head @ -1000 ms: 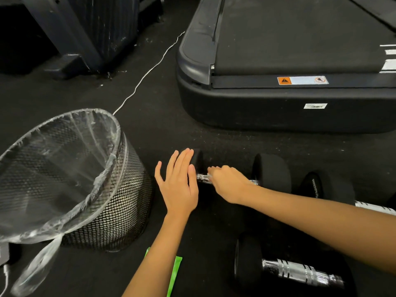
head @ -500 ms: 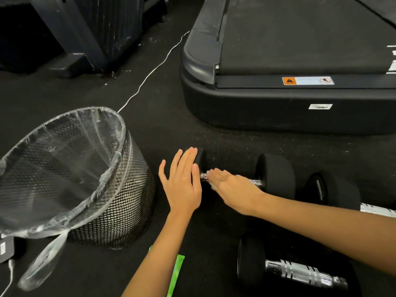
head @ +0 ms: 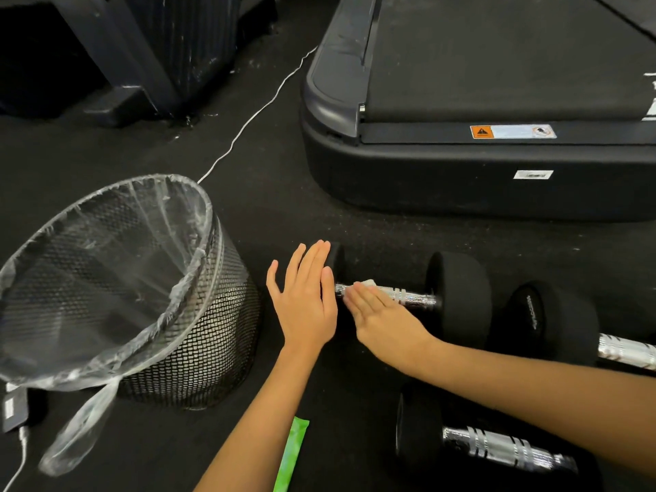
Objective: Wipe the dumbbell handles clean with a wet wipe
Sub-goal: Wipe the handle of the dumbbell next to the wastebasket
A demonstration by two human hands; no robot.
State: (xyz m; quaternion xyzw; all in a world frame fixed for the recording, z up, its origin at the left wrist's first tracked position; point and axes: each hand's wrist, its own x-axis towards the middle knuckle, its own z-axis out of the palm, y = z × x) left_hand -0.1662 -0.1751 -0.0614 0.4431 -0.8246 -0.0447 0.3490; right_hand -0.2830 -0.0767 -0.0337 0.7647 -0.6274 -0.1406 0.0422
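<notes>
orange warning-triangle sticker [head: 513, 131] on treadmill [head: 461, 179], wording unreadable

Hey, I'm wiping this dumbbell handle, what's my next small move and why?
Probably slide the right hand and the wet wipe toward the right end of the handle. The wipe sits near the handle's left end, that stretch of chrome lies bare, and the left hand braces the left weight head.

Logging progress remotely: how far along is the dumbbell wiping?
Nothing looks finished yet. In hand: the right hand presses a white wipe on the first dumbbell's handle, while the left hand steadies its end weight. Left: the near dumbbell and the right-hand dumbbell lie untouched.
</notes>
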